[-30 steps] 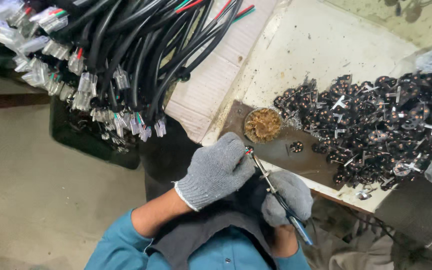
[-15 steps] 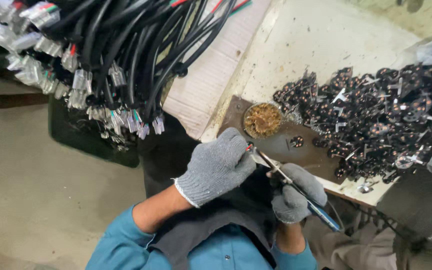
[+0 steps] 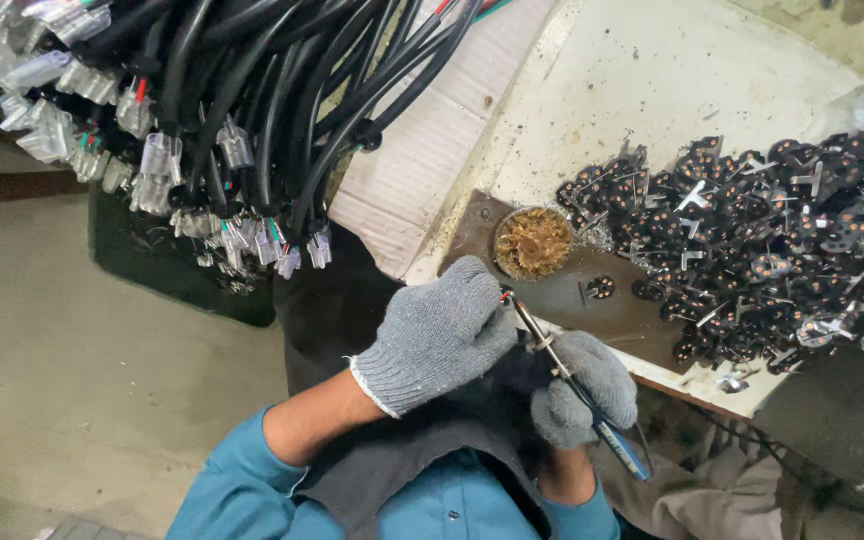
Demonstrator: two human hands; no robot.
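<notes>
Your right hand (image 3: 584, 390) has its grip closed around the soldering iron (image 3: 572, 380); the long axis runs from near right up to far left, tip at the left hand's fingertips. Your left hand (image 3: 439, 335) is closed on something small at the tip; what it is I cannot tell. The brass wool pot (image 3: 533, 242) sits just beyond the tip on the worktop (image 3: 652, 70).

Whatever the left hand (image 3: 439, 335) pinches stays hidden under its gloved fingers (image 3: 482, 300). Beyond them, the black cables (image 3: 252, 110) run off the top edge.
</notes>
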